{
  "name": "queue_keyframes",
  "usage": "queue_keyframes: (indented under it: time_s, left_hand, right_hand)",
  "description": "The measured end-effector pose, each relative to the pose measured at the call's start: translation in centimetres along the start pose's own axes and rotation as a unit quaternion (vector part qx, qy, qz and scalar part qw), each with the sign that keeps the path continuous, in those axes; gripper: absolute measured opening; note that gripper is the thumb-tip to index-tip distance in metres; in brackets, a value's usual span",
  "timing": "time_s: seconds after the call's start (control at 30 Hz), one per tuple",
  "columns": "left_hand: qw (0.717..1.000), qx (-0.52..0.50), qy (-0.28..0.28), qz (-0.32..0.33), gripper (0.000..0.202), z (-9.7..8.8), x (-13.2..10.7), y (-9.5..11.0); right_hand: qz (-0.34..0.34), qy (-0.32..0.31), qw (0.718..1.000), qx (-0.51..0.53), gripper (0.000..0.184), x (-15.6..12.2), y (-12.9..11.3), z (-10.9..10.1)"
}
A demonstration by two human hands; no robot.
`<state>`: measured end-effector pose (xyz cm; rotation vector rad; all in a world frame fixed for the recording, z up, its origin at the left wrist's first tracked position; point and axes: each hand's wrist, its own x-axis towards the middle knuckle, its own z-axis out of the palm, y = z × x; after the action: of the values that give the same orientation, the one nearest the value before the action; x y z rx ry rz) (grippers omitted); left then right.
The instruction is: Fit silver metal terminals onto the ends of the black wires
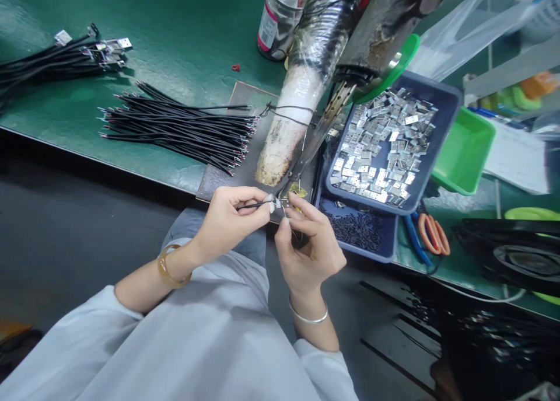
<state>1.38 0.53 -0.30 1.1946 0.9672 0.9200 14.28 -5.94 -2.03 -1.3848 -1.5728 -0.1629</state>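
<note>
Green tabletop spreads beneath the work, its near edge slanting past the person's lap. At that edge, over the near side of a grey board, the left hand has its fingertips closed on a black cable, whose end meets a small metal connector. Opposite, the right hand is loosely curled, thumb and finger nearly together on what looks like a thin wire; its other fingers stand apart.

Just beyond the fingertips comes the lower end of a soldering iron, beside a plastic-wrapped tube. If the iron is hot, a slip of either hand could burn a fingertip or mark the cable's sheath. A slack left pinch might let the joint twist out of line, and too much wire fed in could bridge neighbouring contacts.

The cable is slim, matt and black, running straight out of the left fingers; the connector looks silvery and flat, with some pale stuff around it too small to make out.
</note>
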Motion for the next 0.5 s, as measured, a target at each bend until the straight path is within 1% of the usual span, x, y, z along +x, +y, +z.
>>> queue_keyframes:
  time_s: [0.17, 0.27, 0.37, 0.5]
  left_hand:
    - [1.0, -0.008, 0.013, 0.005, 0.016, 0.25, 0.14, 0.21]
    - [1.0, -0.005, 0.021, 0.014, 0.016, 0.39, 0.19, 0.4]
    - [0.999, -0.003, 0.025, 0.023, 0.014, 0.43, 0.14, 0.49]
    - [0.999, -0.018, 0.011, 0.023, 0.011, 0.38, 0.06, 0.38]
  right_hand:
    - [-0.019, -0.002, 0.999, -0.039, 0.018, 0.58, -0.03, -0.05]
    - [-0.011, 0.0, 0.999, -0.03, 0.018, 0.83, -0.19, -0.06]
    - [-0.002, 0.015, 1.0, -0.017, 0.018, 0.79, -0.34, -0.04]
    - [0.005, 0.015, 1.0, -0.014, 0.017, 0.42, -0.28, -0.02]
